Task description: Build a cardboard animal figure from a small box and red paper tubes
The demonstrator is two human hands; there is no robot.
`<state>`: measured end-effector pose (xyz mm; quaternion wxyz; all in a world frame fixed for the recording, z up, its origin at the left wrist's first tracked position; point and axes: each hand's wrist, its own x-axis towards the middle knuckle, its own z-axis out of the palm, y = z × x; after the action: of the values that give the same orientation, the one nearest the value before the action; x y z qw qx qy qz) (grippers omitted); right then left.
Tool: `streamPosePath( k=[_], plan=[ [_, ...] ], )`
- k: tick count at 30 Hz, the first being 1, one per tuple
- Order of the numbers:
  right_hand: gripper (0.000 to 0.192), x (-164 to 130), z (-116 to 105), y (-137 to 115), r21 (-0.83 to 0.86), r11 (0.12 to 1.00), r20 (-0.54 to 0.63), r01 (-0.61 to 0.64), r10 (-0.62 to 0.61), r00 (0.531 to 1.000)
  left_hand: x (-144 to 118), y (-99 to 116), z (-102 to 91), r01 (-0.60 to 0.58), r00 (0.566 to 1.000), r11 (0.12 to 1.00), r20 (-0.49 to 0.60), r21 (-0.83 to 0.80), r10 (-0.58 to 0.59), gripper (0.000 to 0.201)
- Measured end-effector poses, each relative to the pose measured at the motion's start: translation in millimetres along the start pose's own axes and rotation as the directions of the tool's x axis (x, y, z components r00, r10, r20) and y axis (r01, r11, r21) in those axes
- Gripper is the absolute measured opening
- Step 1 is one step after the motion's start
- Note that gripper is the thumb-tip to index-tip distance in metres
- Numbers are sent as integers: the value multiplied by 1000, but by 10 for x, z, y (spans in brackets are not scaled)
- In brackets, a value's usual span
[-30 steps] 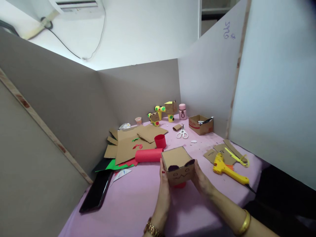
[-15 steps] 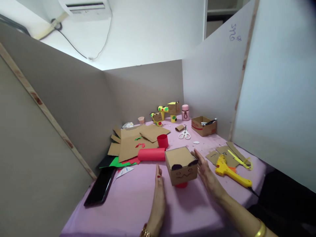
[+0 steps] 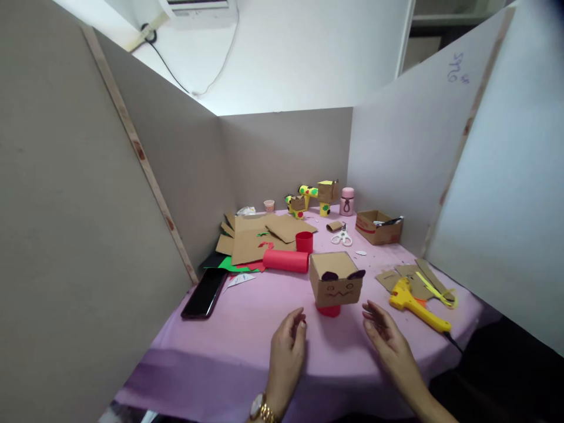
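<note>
A cardboard box head (image 3: 337, 288) with dark ears and a drawn face rests on a red paper ring (image 3: 328, 309) near the front of the table. To its left and nearer me is my left hand (image 3: 288, 341), fingers slightly curled and holding nothing. My right hand (image 3: 388, 335) is on the other side, fingers apart and empty. Neither hand touches the head. Behind it, a red paper tube (image 3: 286, 261) lies on its side, its right end close to the box. A shorter red ring (image 3: 304, 242) stands behind the tube.
A yellow glue gun (image 3: 416, 305) lies at right beside cardboard scraps (image 3: 392, 279). At left are a phone (image 3: 205, 294) and cardboard sheets (image 3: 247, 241). Farther back are white scissors (image 3: 341, 236), an open box (image 3: 379, 229), a pink bottle (image 3: 347, 202) and yellow spotted figures (image 3: 308, 192).
Both hands have drawn back toward me from the sides of the box head, and the fingers have relaxed. The whole view has shifted, with the table now further right.
</note>
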<state>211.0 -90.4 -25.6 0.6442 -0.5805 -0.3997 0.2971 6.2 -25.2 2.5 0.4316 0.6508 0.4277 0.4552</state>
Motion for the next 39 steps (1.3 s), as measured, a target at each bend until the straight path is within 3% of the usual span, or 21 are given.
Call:
streamPosePath(
  k=[6,13,17,19,21,26,31,35,39],
  plan=[
    [69,248,-23,-91,28,998,48,50,-51,998,131,-59,-58,-3,999,998,-51,-58,0,31],
    [72,356,-10,-83,90,995,84,-50,42,996,1000,73,-410,-27,956,1000,-293,-13,22,45],
    [70,388,-39,-132,160,985,107,-63,46,993,1276,116,-410,-17,944,999,-330,-30,6,50],
    [68,423,-69,-246,168,986,100,-2,-15,995,1184,122,-292,-14,963,997,-268,-73,-6,54],
    [68,452,-90,-385,174,984,102,37,-55,993,986,121,-140,-2,991,992,-133,-129,-16,57],
    [68,366,-2,-563,180,981,60,72,-84,995,580,157,80,27,998,981,61,-192,-16,72],
    [91,159,270,-529,96,988,7,120,-121,993,597,339,41,-81,974,992,206,-92,99,111],
    [103,88,497,-593,23,978,-99,206,-203,974,630,415,57,-175,940,984,298,-4,169,110],
    [113,103,677,-611,-35,971,-206,237,-239,949,587,343,142,-213,937,977,281,-16,209,104]
  ],
)
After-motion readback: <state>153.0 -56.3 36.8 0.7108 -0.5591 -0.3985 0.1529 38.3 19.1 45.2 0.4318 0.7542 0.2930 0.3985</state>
